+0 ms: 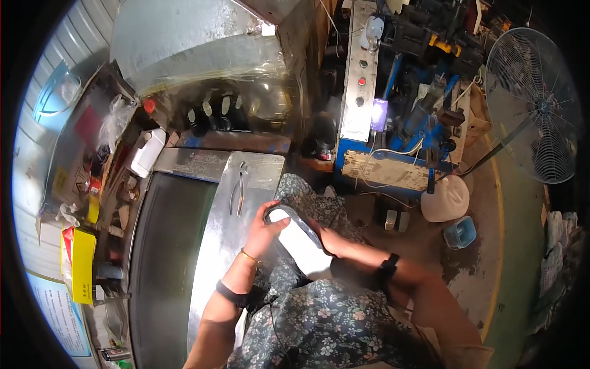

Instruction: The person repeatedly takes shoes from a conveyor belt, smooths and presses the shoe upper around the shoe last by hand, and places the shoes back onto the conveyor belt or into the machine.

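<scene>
Above my lap I hold a long, round-ended white piece with a dark rim point(301, 246), shaped like a shoe sole. My left hand point(264, 227) grips its far end, thumb on the white face. Along the other long edge lies my right hand point(330, 241), its fingers mostly hidden behind the piece. Just left of my hands is a shiny metal plate point(212, 246), and on it rest slim metal tongs point(236, 194).
A dark belt-like surface point(169, 240) runs along the left. Several dark shoe-shaped items point(215, 114) stand under the metal hood point(196, 43). A button panel point(361, 80), white jug point(445, 198), blue basket point(461, 232) and large fan point(541, 107) are to the right.
</scene>
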`<state>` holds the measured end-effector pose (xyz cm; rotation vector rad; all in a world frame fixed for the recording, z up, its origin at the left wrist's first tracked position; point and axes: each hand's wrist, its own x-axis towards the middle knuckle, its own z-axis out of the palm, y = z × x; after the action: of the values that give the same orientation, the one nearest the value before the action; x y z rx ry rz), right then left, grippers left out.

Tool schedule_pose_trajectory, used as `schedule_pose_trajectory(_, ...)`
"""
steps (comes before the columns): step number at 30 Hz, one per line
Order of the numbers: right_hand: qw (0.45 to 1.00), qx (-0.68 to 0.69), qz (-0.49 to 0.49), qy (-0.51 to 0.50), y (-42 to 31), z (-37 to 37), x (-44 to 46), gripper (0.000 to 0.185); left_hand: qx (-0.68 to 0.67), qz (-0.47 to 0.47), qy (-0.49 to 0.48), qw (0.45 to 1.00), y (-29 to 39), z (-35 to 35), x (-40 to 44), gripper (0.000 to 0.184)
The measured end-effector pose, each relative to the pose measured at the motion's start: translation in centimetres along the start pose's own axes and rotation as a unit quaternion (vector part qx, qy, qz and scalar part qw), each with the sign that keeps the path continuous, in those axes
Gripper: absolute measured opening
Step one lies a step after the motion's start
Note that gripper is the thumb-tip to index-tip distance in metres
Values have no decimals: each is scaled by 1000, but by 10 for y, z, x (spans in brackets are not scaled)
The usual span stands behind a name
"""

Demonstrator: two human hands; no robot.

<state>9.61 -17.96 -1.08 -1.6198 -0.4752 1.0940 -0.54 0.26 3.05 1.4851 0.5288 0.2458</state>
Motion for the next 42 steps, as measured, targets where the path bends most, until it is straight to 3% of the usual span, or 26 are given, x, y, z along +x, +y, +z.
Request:
schedule_pose_trajectory(2, 972, -232, -34, -6, -7, -9, 3, 62, -13, -19, -4, 1000, -6, -2, 4, 57)
schedule_pose_trajectory(3, 921, -311, -228, 57, 0, -8, -1, 50, -20, -40, -19, 999, 5, 1, 3, 58)
schedule_pose_trajectory(5, 864, -467, -186, 35, -47, -8, -9, 41, -21, -49, -25, 998, 8, 3, 9, 60)
schedule_pose_trajectory(6, 833, -524, -168, 49, -57, -2, -9, 40, -11, -51, -26, 998, 7, 3, 12, 60)
schedule_pose_trajectory(8, 715, -586, -324, 201, -40, 7, 2, 38, 30, -31, -15, 999, -6, 2, 24, 61)
schedule_pose_trajectory(10, 689, -581, -366, 230, -37, 1, 8, 36, 14, -45, -33, 998, -1, 5, 30, 60)
schedule_pose_trajectory(12, 751, -597, -256, 122, -44, -11, 1, 42, 33, -23, -39, 998, 5, 12, 28, 56)
schedule_pose_trajectory(14, 949, -283, -141, -15, -19, -37, 12, 49, 53, -32, -48, 997, 15, 14, 22, 57)
schedule_pose_trajectory(15, 988, 27, 35, -145, -21, -44, -2, 60, 28, -44, -45, 998, 15, 14, 20, 57)
schedule_pose_trajectory(16, 978, 24, 75, -192, -25, -55, -20, 67, 24, -39, -49, 998, 12, 12, 20, 58)
schedule_pose_trajectory(18, 974, -193, -118, -14, 9, -29, -37, 65, 8, -34, -45, 998, 8, 9, 16, 59)
schedule_pose_trajectory(20, 953, -302, 31, -13, -18, -20, -52, 61, 62, -63, -40, 995, 14, 11, 13, 58)
schedule_pose_trajectory(22, 933, -361, -13, 9, -28, -15, -48, 60, 30, -51, -46, 997, 9, 9, 24, 59)
schedule_pose_trajectory(25, 988, -9, -155, -15, 9, -13, -13, 61, -142, -74, -133, 978, 16, -3, 30, 60)
schedule_pose_trajectory(26, 991, 53, -112, -55, -3, -14, -11, 60, -318, -78, -159, 931, 13, -10, 26, 58)
schedule_pose_trajectory(28, 990, 128, -40, -40, -29, -1, -9, 57, -420, -58, -13, 906, 2, 7, 15, 55)
schedule_pose_trajectory(29, 985, 140, -96, -9, -26, 14, 2, 55, -249, -55, 119, 960, -8, 22, 2, 51)
schedule_pose_trajectory(30, 995, 50, -79, 24, -26, 24, 8, 59, -67, -58, 248, 965, -20, 29, -7, 50)
schedule_pose_trajectory(31, 997, -12, -73, 17, -32, 28, 8, 64, 204, -61, 276, 937, -45, 6, -2, 46)
schedule_pose_trajectory(34, 988, -143, -50, 27, -51, 44, -2, 74, 614, -109, 174, 762, 36, 14, -12, 40)
schedule_pose_trajectory(36, 986, -163, -32, 17, -62, 56, -5, 78, 748, 73, 120, 649, 33, 2, -9, 37)
schedule_pose_trajectory(37, 989, -147, -20, 0, -69, 58, -6, 80, 761, 62, 73, 642, 40, -4, -7, 35)
schedule_pose_trajectory(38, 991, -131, -10, -13, -76, 59, -5, 82, 726, 51, 37, 685, 43, -15, -5, 35)
schedule_pose_trajectory(40, 983, -135, -122, 18, -41, 62, 7, 76, 646, 37, -39, 762, 43, -42, -8, 38)
schedule_pose_trajectory(41, 983, -116, -144, 2, -37, 57, 6, 74, 481, -123, -68, 865, 48, -48, -21, 52)
schedule_pose_trajectory(42, 982, -94, -164, -15, -33, 53, 6, 73, 424, -93, -36, 900, 22, -45, -39, 57)
